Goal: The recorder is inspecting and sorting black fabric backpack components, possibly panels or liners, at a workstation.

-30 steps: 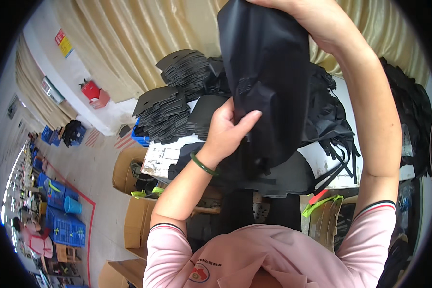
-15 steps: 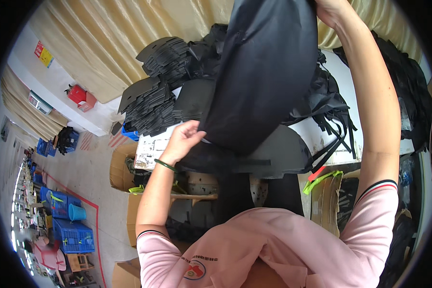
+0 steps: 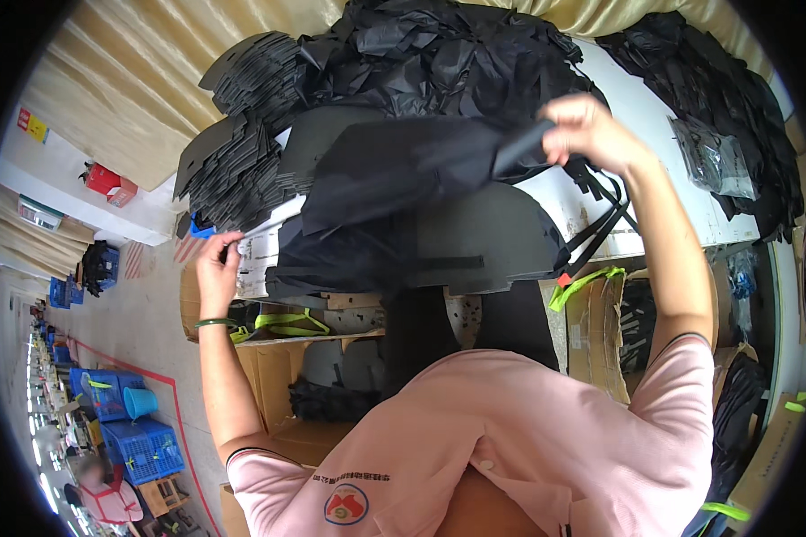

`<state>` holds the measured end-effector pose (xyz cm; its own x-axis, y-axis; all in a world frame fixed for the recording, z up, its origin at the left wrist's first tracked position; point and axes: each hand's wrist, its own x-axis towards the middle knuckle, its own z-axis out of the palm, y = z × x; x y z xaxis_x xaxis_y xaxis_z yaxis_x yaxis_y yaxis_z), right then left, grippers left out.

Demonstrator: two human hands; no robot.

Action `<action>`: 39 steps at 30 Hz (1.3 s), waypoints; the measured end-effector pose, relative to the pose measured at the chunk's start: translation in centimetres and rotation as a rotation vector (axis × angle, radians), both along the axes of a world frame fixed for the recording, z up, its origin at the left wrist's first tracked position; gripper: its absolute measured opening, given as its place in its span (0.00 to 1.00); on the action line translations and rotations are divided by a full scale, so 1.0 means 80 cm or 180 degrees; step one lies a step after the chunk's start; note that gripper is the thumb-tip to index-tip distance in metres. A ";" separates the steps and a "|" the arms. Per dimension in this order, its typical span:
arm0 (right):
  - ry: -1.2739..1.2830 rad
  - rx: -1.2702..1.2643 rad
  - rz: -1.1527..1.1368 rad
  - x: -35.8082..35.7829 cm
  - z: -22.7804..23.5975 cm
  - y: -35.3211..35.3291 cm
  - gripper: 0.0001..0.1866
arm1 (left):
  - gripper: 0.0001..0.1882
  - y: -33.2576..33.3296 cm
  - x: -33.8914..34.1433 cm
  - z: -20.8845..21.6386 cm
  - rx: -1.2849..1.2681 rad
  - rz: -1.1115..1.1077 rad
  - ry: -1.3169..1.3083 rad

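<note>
My right hand, raised over the table, grips the bunched end of a black fabric piece. The fabric stretches leftward, slightly blurred, above a dark grey rounded panel. At the table's left edge my left hand is closed in a pinch; a thin strip seems to run from its fingers toward the fabric, but what it holds cannot be made out. More black fabric lies beside the rounded panel, near the table's front edge.
Stacked dark panels stand at the table's left, with heaped black fabric behind. A clear plastic bag and more black pieces lie right. Cardboard boxes stand below the front edge. Blue crates and a person are left.
The black fabric has come down from upright to nearly flat over the panel. My right hand has lowered with it, and my left hand has moved out to the left.
</note>
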<state>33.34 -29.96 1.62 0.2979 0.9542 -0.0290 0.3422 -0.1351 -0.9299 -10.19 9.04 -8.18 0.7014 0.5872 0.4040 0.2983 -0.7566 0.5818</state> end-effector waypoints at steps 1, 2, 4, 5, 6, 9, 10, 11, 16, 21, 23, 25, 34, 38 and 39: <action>-0.0083 0.0064 0.0193 0.001 -0.032 -0.010 0.04 | 0.10 0.002 -0.004 -0.021 -0.0302 0.0060 0.0063; 0.0028 0.0047 0.0176 -0.002 -0.056 -0.019 0.05 | 0.10 0.000 -0.002 -0.040 -0.0461 0.0026 0.0149; 0.0365 0.0123 -0.0041 -0.021 -0.066 -0.027 0.05 | 0.11 -0.011 0.007 -0.069 -0.0773 -0.0045 0.0307; 0.0363 0.0126 -0.0041 -0.024 -0.052 -0.028 0.05 | 0.12 -0.017 0.021 -0.081 -0.0929 -0.0122 0.0375; 0.0418 0.0212 -0.0062 -0.029 -0.033 -0.024 0.04 | 0.12 -0.019 0.029 -0.089 -0.0990 -0.0206 0.0368; -0.0060 0.0639 -0.0049 -0.049 0.049 -0.001 0.04 | 0.11 -0.017 0.059 -0.103 -0.1374 -0.0280 0.0306; -0.0407 0.0853 0.0068 -0.056 0.081 0.012 0.05 | 0.11 -0.012 0.065 -0.108 -0.1643 -0.0252 0.0163; -0.0789 0.0977 0.0021 -0.068 0.113 0.025 0.05 | 0.10 -0.008 0.074 -0.109 -0.1912 -0.0247 0.0016; -0.1314 0.1374 0.0164 -0.140 0.256 0.100 0.09 | 0.12 -0.014 0.113 -0.086 -0.2171 -0.0432 -0.0322; -0.1798 0.2147 0.0402 -0.162 0.320 0.159 0.10 | 0.19 -0.098 0.167 -0.007 -0.2896 -0.1898 -0.0547; -0.1973 0.2139 0.0305 -0.179 0.339 0.186 0.10 | 0.37 -0.114 0.157 0.005 -0.3117 -0.2277 -0.0594; -0.1923 0.0662 -0.1221 -0.248 0.386 0.227 0.10 | 0.50 -0.139 0.161 0.018 -0.3234 -0.2721 -0.1019; -0.3136 0.1735 -0.1104 -0.188 0.393 0.330 0.15 | 0.65 -0.225 0.163 0.044 -0.2245 -0.1967 -0.2134; -0.2895 0.1784 -0.0552 -0.217 0.369 0.284 0.12 | 0.44 -0.235 0.162 0.047 -0.1673 -0.0842 -0.2186; -0.2903 0.1775 -0.0577 -0.202 0.367 0.277 0.12 | 0.34 -0.226 0.167 0.037 -0.1631 -0.0691 -0.2238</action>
